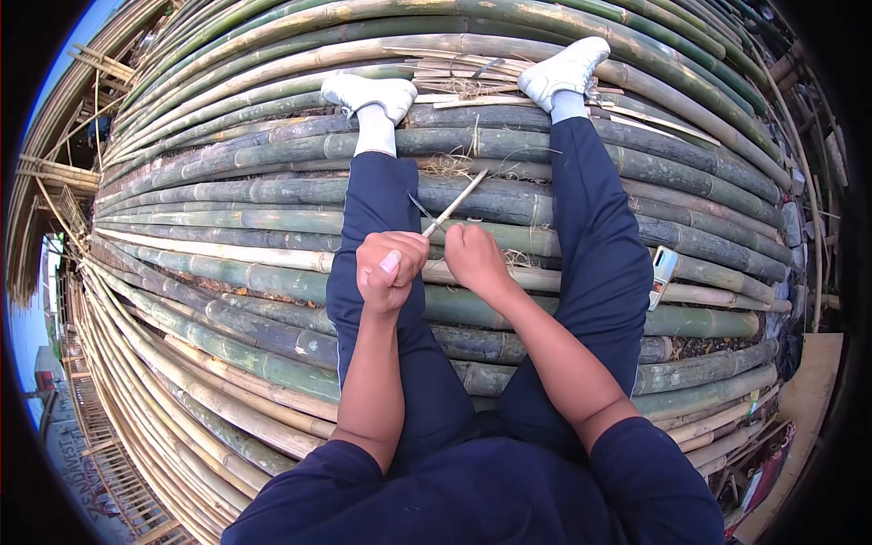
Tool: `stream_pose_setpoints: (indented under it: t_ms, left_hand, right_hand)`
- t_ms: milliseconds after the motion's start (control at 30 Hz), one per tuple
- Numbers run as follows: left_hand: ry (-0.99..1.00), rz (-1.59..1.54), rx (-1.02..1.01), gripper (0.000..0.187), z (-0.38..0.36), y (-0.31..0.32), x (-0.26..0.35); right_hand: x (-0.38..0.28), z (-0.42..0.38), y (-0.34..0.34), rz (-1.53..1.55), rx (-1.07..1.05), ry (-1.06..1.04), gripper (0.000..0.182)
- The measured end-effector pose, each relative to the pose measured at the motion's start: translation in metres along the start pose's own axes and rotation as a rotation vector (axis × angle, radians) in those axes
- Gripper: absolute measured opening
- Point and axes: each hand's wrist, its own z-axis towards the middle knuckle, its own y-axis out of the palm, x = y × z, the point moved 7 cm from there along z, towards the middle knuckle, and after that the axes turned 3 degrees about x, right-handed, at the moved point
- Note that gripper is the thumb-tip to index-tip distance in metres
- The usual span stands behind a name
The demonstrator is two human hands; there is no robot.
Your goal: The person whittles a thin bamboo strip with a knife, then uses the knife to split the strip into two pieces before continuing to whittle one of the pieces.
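My left hand (391, 268) is closed in a fist around a thin pale bamboo stick (461, 201), which points up and away to the right. My right hand (474, 259) is also closed, close beside the left, gripping a knife. Its narrow dark blade (421, 208) points up to the left and crosses the stick just beyond my knuckles. The knife's handle is hidden in my fist. Thin curled bamboo shavings (451, 165) lie between my outstretched legs, beyond the hands.
I sit on a wide bed of bamboo poles (263, 193) lying side by side. Split strips (481, 71) lie between my white shoes (565, 73). A phone (663, 272) rests against my right leg. Longer thin poles (154, 391) run along the left, and a board (804, 400) stands at right.
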Motion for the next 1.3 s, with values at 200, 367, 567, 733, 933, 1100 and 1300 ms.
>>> stream_pose_setpoints:
  t_ms: [200, 367, 567, 733, 933, 1100, 1300]
  left_hand:
    - [-0.023, 0.008, -0.028, 0.047, 0.004, 0.011, -0.002]
    - [-0.036, -0.003, -0.052, 0.044, -0.002, 0.014, -0.004]
    - [-0.065, 0.021, -0.105, 0.044, 0.001, 0.02, -0.007]
    - [-0.079, -0.006, -0.144, 0.043, 0.0, 0.022, -0.007]
    - [-0.064, -0.026, -0.066, 0.043, -0.001, 0.017, -0.007]
    - [-0.043, -0.024, -0.07, 0.046, 0.007, 0.016, -0.007]
    - [-0.007, -0.037, 0.012, 0.049, 0.002, 0.002, -0.005]
  right_hand:
    - [-0.001, 0.006, -0.027, -0.017, -0.056, 0.055, 0.056]
    - [0.033, 0.029, -0.006, 0.036, 0.027, 0.094, 0.057]
    - [-0.003, 0.0, -0.016, 0.032, -0.207, 0.088, 0.057]
    - [0.017, 0.021, -0.021, 0.049, -0.052, 0.167, 0.057]
    - [0.012, 0.002, -0.014, 0.052, -0.158, 0.114, 0.055]
    - [0.009, 0.008, -0.021, 0.071, -0.212, 0.135, 0.058]
    - [0.036, 0.028, -0.004, 0.131, -0.06, 0.173, 0.058]
